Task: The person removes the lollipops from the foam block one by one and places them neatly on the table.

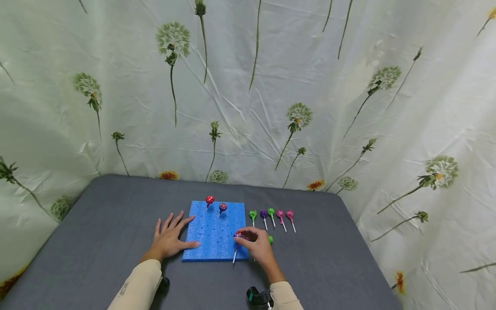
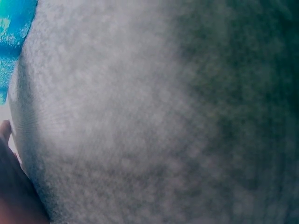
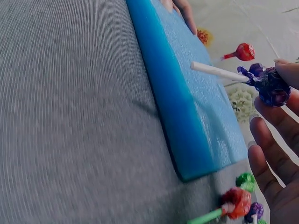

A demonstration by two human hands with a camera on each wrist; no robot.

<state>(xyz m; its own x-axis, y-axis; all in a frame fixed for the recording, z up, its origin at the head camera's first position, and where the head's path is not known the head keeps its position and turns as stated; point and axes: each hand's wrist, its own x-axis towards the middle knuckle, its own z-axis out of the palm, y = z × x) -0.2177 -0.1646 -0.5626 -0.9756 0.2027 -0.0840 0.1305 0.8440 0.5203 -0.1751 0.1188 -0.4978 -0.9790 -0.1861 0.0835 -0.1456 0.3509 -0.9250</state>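
Above the near right part of a blue board (image 1: 207, 252), pinching a purple lollipop (image 3: 274, 91) in the right hand (image 1: 256, 245).
Gripped by its wrapped head between thumb and fingertips, white stick slanting down toward the board's near edge. At the board's left side, resting flat with the left hand (image 1: 169, 239), fingers straight and spread, thumb on the surface. Farther back, sticking up from the board: a red lollipop (image 1: 209, 199) and a dark lollipop (image 1: 222, 207). Right of the board, on the gray table (image 1: 329, 258), side by side: five wrapped lollipops (image 1: 280, 213), green, purple, green, pink, pink. Beyond the table, a flower-patterned curtain (image 1: 240, 148).
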